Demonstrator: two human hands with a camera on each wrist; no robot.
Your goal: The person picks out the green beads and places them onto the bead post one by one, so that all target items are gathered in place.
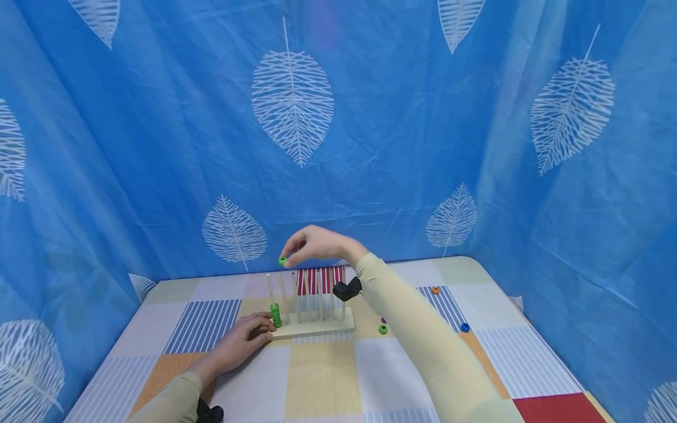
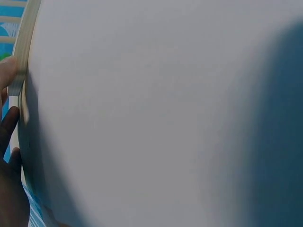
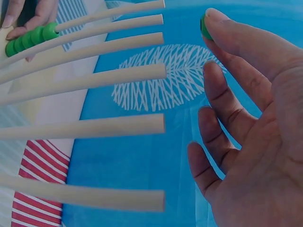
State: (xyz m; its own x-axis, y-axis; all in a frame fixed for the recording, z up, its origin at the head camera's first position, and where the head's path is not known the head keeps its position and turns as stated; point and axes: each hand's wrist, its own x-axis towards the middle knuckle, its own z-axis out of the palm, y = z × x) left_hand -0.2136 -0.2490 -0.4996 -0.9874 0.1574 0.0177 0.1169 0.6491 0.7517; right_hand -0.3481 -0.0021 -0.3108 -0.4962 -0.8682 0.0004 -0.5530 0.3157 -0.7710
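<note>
A wooden peg rack [image 1: 317, 326] stands on the table, a row of upright pegs rising from its base. Several green beads [image 1: 275, 315] are stacked on its leftmost peg; the right wrist view shows the stack [image 3: 32, 39] too. My left hand [image 1: 244, 341] holds the left end of the base, thumb at the front and fingers toward the back. Up above the left pegs, my right hand [image 1: 316, 244] pinches one green bead [image 1: 282, 261] between thumb and index finger. In the right wrist view that bead [image 3: 205, 27] is just past the peg tips, the other fingers loosely bent.
Right of the rack lie a loose green bead [image 1: 383, 329] and a purple piece [image 1: 383, 320] partly hidden by the right sleeve. Farther right are an orange bead [image 1: 435, 290] and a blue bead [image 1: 465, 327]. A blue leaf-patterned curtain [image 1: 370, 147] encloses the patchwork-covered table [image 1: 322, 376].
</note>
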